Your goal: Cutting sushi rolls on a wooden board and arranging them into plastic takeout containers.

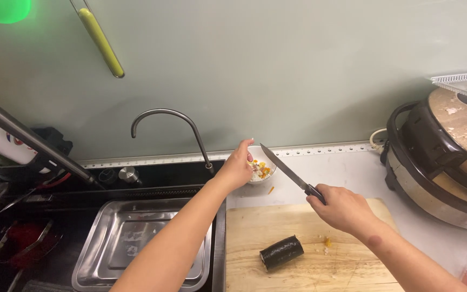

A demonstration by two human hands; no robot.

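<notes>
Beside the sink, the left hand pinches the small white bowl of chopped filling; the right hand grips a long steel knife, blade near those fingers, risking a nick. A dark seaweed roll lies on the wooden board.

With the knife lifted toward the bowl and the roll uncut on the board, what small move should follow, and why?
Probably bring the knife in the right hand back down over the seaweed roll: the left hand is at the small bowl of scraps, and the roll lies whole on the cutting board.
</notes>
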